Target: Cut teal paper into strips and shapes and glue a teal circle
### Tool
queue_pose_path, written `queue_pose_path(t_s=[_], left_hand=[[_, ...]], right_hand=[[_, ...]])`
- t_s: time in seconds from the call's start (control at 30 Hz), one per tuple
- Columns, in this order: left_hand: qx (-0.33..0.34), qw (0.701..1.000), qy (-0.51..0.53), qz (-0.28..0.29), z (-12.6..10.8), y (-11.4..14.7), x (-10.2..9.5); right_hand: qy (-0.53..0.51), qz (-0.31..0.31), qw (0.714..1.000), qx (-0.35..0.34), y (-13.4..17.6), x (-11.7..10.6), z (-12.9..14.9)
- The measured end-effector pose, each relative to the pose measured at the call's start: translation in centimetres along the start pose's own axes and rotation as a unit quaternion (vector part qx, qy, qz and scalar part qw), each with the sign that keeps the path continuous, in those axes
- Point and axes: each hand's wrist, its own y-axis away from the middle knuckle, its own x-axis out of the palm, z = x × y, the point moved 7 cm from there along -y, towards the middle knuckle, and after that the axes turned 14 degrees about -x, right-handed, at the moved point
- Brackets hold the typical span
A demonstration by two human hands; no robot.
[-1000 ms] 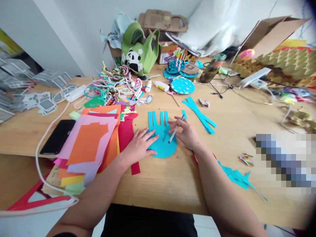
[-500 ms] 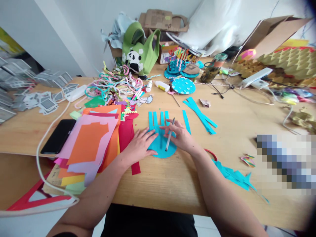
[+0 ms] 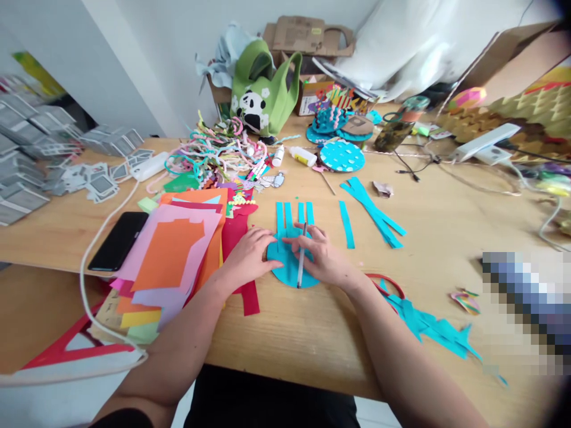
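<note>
A round blue paper disc (image 3: pixel 285 277) lies on the table with several narrow blue strips (image 3: pixel 288 213) laid over it, pointing away from me. My left hand (image 3: pixel 252 252) rests at the disc's left edge, thumb and fingers apart, touching the paper. Between the fingers of my right hand (image 3: pixel 323 258) is a pen (image 3: pixel 301 267), slanted across the disc. The right fingertips touch the strips near the disc's middle. One loose blue strip (image 3: pixel 347 224) lies just right of that hand, and further off are crossed blue strips (image 3: pixel 375 211).
Stacked coloured paper (image 3: pixel 172 252) and a black phone (image 3: pixel 118 241) lie left. Red-handled scissors (image 3: pixel 386 277) lie beside blue scraps (image 3: pixel 439 327) at right. Behind are pipe cleaners (image 3: pixel 214 148), glue bottles (image 3: pixel 303 156), a dotted blue disc (image 3: pixel 342 156) and a green bag (image 3: pixel 263 89).
My view has shifted slightly left. The right fingers have moved left across the strips, and the pen stands more upright in view. My left hand's fingers have drawn back toward the disc's left rim.
</note>
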Motion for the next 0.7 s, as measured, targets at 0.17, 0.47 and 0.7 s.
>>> queue_pose_path(t_s=[0.17, 0.47, 0.7], left_hand=[[0.004, 1.0, -0.018, 0.008, -0.15, 0.08, 0.33], [0.008, 0.999, -0.032, 0.008, -0.36, 0.09, 0.37], [0.009, 1.0, -0.026, 0.015, -0.27, 0.09, 0.45]], right_hand=[[0.003, 0.013, 1.0, -0.017, -0.28, 0.55, 0.59], [0.001, 0.025, 1.0, -0.014, -0.55, 0.86, 0.66], [-0.012, 0.016, 1.0, -0.012, -0.63, 0.77, 0.79]])
